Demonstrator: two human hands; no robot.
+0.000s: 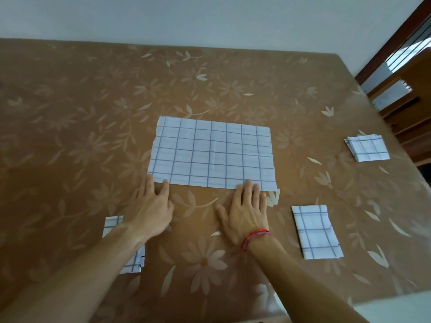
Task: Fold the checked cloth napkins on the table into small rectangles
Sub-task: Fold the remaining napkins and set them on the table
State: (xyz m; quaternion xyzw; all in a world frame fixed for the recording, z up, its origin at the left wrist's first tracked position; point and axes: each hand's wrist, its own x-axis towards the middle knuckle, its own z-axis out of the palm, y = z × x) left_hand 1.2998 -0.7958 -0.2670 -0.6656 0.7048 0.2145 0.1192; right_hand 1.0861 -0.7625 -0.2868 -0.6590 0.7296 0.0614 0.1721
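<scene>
View from my head, looking down at a brown flower-patterned table [93, 101]. In the middle lies a large checked napkin [212, 155], white with dark grid lines, spread flat as a wide rectangle with a faint upright crease at its centre. My left hand [151, 206] and right hand [247, 210] both lie low at its near edge, fingers straight and gripping nothing. The left fingers are spread, with the tips at the near left corner. The right fingers are close together, with the tips resting on the edge near the right corner. A red thread bracelet [255, 236] circles my right wrist.

The job looks well along. A small folded napkin [316, 231] sits near my right forearm, a small folded pile [367, 149] lies far to the right by the table edge, and another folded piece [112, 223] shows beside my left arm. The big napkin in the centre is the one left to bring down to size.

My left forearm covers much of the left-hand piece, so its shape is unclear. I cannot count the layers in the far pile. I also cannot tell whether the centre napkin is single or already doubled (a scrap of cloth peeks out at its near right corner). My left hand is slightly blurred. Part of a wooden chair [401, 108] is cut off at the right.
</scene>
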